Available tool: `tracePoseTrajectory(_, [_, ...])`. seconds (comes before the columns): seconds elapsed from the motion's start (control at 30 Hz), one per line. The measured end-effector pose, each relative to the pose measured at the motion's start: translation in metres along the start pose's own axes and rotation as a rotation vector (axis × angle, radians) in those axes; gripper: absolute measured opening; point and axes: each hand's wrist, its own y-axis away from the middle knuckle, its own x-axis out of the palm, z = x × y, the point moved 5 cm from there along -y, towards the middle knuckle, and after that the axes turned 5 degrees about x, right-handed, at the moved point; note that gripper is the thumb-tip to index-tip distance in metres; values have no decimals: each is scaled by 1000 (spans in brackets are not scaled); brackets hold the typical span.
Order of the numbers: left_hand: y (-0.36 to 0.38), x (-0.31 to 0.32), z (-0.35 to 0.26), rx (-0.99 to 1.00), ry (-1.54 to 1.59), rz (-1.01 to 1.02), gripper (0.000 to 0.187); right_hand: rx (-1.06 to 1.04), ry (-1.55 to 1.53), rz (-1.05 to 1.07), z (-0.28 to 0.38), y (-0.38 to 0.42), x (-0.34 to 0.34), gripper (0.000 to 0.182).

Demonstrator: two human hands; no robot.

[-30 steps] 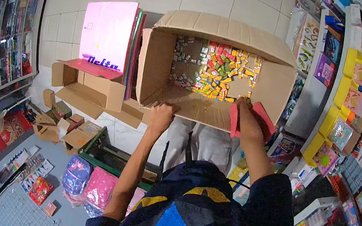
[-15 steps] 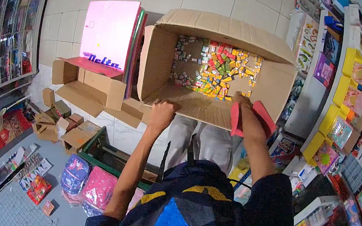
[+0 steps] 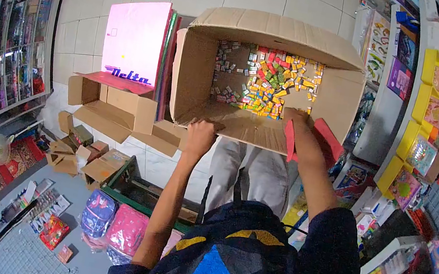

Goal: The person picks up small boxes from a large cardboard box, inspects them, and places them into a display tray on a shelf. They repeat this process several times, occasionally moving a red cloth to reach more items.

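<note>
A large open cardboard box point(image 3: 279, 33) stands in front of me. Small erasers or similar little packs in yellow, red, green and white point(image 3: 273, 85) lie scattered over its bottom. My left hand point(image 3: 201, 134) is closed over the box's near edge at the left. Reaching down inside the near right part is my right hand point(image 3: 297, 116), close to the small packs. Its fingers are too small and shaded to make out. A red sheet or flap point(image 3: 324, 142) lies at the box's near right edge, around my right forearm.
Left of the box stand pink boards marked "Delta" point(image 3: 135, 34) and a smaller open carton point(image 3: 107, 108). A green crate point(image 3: 129, 180) and wrapped bags point(image 3: 127, 229) are at lower left. Shelves with yellow bins point(image 3: 420, 114) line the right side.
My right hand has shifted slightly within the box and now sits lower against the near wall. The view has moved a little; my left hand keeps its hold on the edge.
</note>
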Motion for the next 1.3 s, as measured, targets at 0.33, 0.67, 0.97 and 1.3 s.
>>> tracePoseTrajectory(0.33, [9, -1, -3, 100, 34, -137, 26, -59, -68, 89, -1, 17, -27, 28])
tracePoseTrajectory(0.67, [23, -27, -16, 384, -75, -118, 66, -436, -837, 236, 61, 90, -194, 33])
tracePoseTrajectory(0.97, [47, -72, -28, 338, 1446, -579, 40, -747, -745, -69, 151, 265, -298, 32])
tracePoseTrajectory(1.3, [128, -57, 5, 289, 1864, -500, 26, -1004, -1045, -295, 185, 365, -252, 35])
